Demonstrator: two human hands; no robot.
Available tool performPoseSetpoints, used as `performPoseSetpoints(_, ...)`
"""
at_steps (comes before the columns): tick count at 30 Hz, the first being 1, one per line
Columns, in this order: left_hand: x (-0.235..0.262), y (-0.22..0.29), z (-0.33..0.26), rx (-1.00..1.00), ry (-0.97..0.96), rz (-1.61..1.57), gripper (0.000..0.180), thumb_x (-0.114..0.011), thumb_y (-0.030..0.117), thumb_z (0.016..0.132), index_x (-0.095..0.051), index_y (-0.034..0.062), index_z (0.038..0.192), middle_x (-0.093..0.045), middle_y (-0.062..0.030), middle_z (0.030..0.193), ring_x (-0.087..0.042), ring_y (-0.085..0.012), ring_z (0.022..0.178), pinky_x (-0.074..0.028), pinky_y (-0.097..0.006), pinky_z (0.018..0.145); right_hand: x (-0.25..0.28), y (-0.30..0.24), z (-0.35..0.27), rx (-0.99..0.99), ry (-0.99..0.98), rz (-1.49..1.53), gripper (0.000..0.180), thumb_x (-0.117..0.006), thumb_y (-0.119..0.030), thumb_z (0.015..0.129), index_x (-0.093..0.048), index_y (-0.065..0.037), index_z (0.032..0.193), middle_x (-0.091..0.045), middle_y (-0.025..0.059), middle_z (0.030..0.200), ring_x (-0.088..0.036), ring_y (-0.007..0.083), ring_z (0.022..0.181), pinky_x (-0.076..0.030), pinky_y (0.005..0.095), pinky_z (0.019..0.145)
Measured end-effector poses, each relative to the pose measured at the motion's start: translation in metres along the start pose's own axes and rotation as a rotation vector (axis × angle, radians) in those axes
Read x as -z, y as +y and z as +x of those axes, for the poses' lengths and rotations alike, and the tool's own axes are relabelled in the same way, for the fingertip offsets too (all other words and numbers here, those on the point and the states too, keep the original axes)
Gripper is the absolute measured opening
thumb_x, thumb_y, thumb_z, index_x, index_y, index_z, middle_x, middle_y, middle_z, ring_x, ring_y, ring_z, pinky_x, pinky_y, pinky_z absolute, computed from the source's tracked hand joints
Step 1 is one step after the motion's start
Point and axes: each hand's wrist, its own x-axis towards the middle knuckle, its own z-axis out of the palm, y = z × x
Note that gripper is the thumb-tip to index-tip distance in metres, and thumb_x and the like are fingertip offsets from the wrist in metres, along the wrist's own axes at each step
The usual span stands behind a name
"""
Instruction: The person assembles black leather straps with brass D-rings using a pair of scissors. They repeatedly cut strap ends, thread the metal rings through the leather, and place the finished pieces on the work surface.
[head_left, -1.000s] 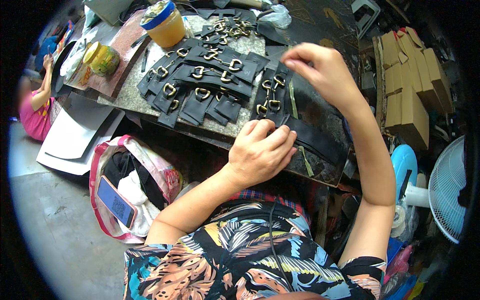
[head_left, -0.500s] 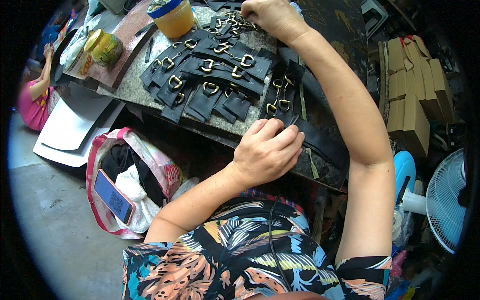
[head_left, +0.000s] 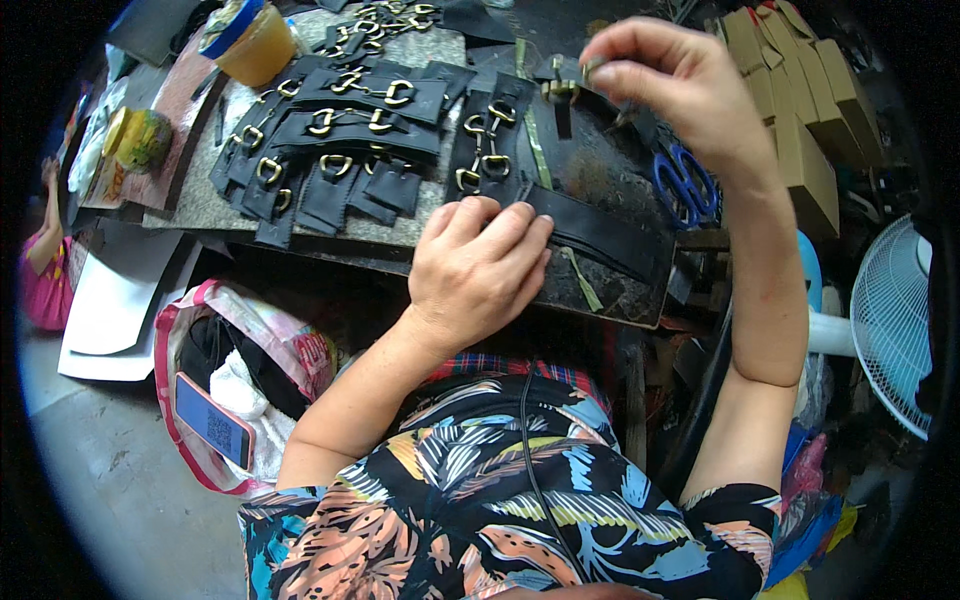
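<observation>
My left hand [head_left: 475,265], fingers bent and close together, holds the near end of a black leather strap [head_left: 600,240] at the bench's front edge. Its fingertips are partly hidden. Just beyond it lie black leather straps with brass-coloured horsebit links [head_left: 497,165]. My right hand [head_left: 670,90] is raised over the right side of the bench, thumb and forefinger pinching a small brass-coloured metal fitting [head_left: 592,68]. Close to those fingertips is another brass-coloured fitting [head_left: 560,90] with a dark tab below. To the left, several black leather pieces with brass-coloured links [head_left: 345,125] overlap in a pile.
A blue-rimmed jar of amber paste [head_left: 255,50] and a yellow-lidded jar [head_left: 140,140] stand at the left. Blue-handled scissors [head_left: 685,190] lie by my right forearm. A bag with a phone [head_left: 213,420] sits below the bench; a fan [head_left: 895,325] and cardboard boxes [head_left: 800,165] are at right.
My right hand has come from the heap of metal links at the back toward the right side, now with a small fitting in its fingers. My left hand stays on the leather. The view has shifted right.
</observation>
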Motion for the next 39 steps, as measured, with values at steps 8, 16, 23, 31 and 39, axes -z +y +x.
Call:
performPoseSetpoints(8,-0.002,-0.001,0.001,-0.033,0.001,0.042,0.029,-0.075,0.02,0.079,-0.073,0.0108,0.106,-0.064,0.0003,0.106,-0.06,-0.0204,0.091,-0.048,-0.037,0.081,-0.013,0.08,-0.026,-0.083,0.171,-0.351,0.018,-0.07,-0.012,0.094,-0.073,-0.002,0.108,-0.071,-0.0008,0.089,-0.062,0.0057,0.079,-0.051,0.0247,0.071)
performPoseSetpoints(16,-0.003,-0.003,-0.001,-0.037,0.007,0.041,0.029,-0.075,0.018,0.077,-0.073,0.011,0.106,-0.064,0.0002,0.107,-0.06,-0.0206,0.092,-0.049,-0.038,0.082,-0.005,0.054,-0.02,0.082,0.025,-0.313,0.02,-0.07,-0.004,0.09,-0.074,-0.004,0.11,-0.075,0.0033,0.102,-0.069,0.0129,0.1,-0.054,0.0296,0.091)
performPoseSetpoints(23,-0.003,-0.003,0.0,-0.048,0.005,0.053,0.03,-0.076,0.017,0.077,-0.073,0.0114,0.106,-0.064,-0.0002,0.106,-0.061,-0.0211,0.092,-0.048,-0.038,0.081,-0.005,0.02,-0.073,0.028,0.105,-0.224,0.031,-0.069,-0.005,0.093,-0.072,-0.004,0.124,-0.074,0.007,0.12,-0.068,0.0181,0.112,-0.051,0.0311,0.101)
performPoseSetpoints(31,-0.003,-0.002,-0.001,-0.04,-0.003,0.058,0.03,-0.076,0.017,0.077,-0.073,0.0115,0.106,-0.065,-0.0006,0.107,-0.061,-0.0217,0.094,-0.048,-0.037,0.081,-0.012,0.047,-0.108,-0.202,0.265,-0.786,0.042,-0.078,-0.015,0.079,-0.068,-0.01,0.12,-0.065,0.0096,0.119,-0.064,0.03,0.113,-0.052,0.0389,0.096)
performPoseSetpoints(39,0.0,0.0,-0.001,-0.016,-0.032,0.057,0.035,-0.078,0.015,0.077,-0.076,0.0154,0.112,-0.068,-0.002,0.111,-0.063,-0.0238,0.095,-0.048,-0.039,0.081,0.001,0.068,-0.08,0.065,0.332,-0.856,0.029,-0.076,-0.014,0.079,-0.074,-0.012,0.108,-0.067,0.0058,0.112,-0.064,0.0269,0.107,-0.053,0.0388,0.093)
